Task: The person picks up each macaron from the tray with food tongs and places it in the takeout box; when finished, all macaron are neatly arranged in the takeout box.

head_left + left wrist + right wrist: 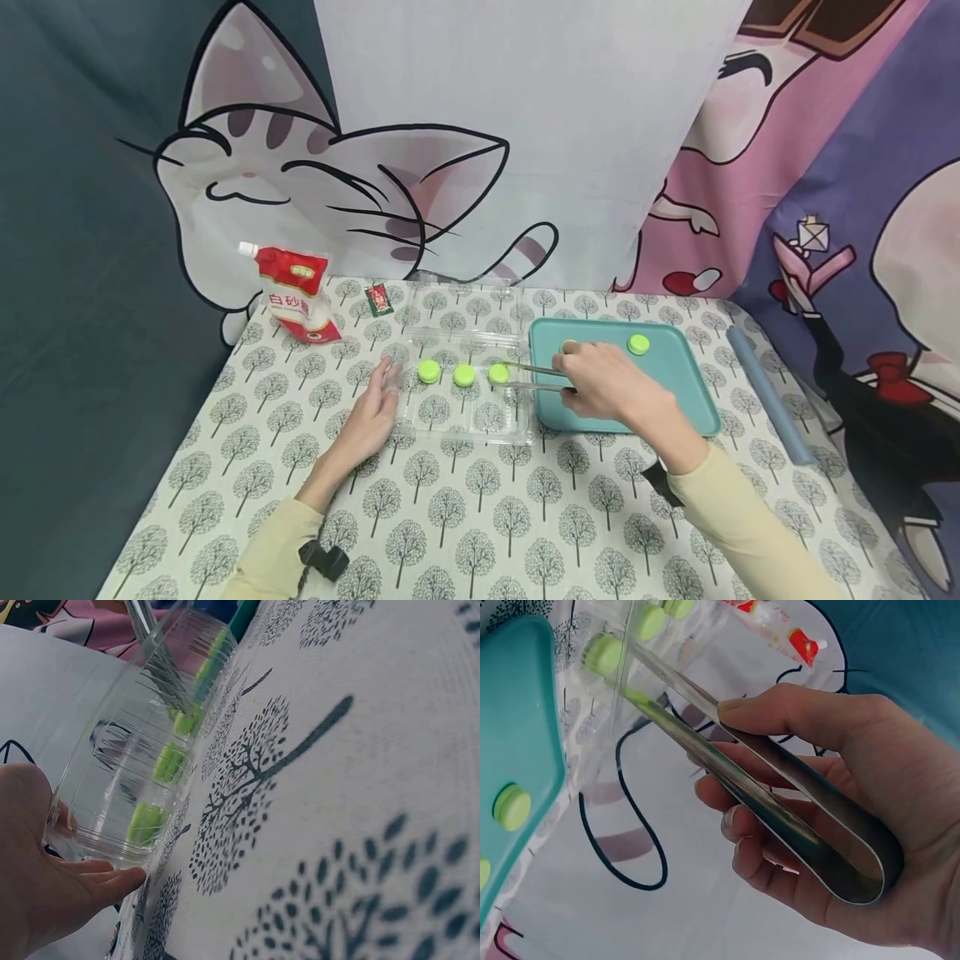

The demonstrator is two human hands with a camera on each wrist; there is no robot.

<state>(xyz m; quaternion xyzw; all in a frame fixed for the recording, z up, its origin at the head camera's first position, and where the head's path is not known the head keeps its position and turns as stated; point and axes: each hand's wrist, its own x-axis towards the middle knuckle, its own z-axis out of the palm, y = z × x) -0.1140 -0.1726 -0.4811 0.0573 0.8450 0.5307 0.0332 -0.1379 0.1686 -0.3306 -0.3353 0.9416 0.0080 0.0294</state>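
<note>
A clear plastic box [435,429] with its lid [465,304] folded back lies on the table, with a row of three green macarons [464,375] inside. My left hand [372,410] rests against the box's left end with fingers fairly straight, as the left wrist view shows. My right hand [606,382] grips metal tongs [780,795] near their bend. The tong tips lie either side of the rightmost macaron [498,373]; whether they still pinch it I cannot tell. To the right is a teal tray [693,408] with a macaron [638,344] and another [570,346] partly behind my right hand.
A red and white spouted pouch [296,292] stands at the back left, with a small red and green packet [378,300] beside it. A blue-grey roll [768,396] lies along the right side of the tree-patterned tablecloth [465,517]. Printed cloth [525,125] hangs behind.
</note>
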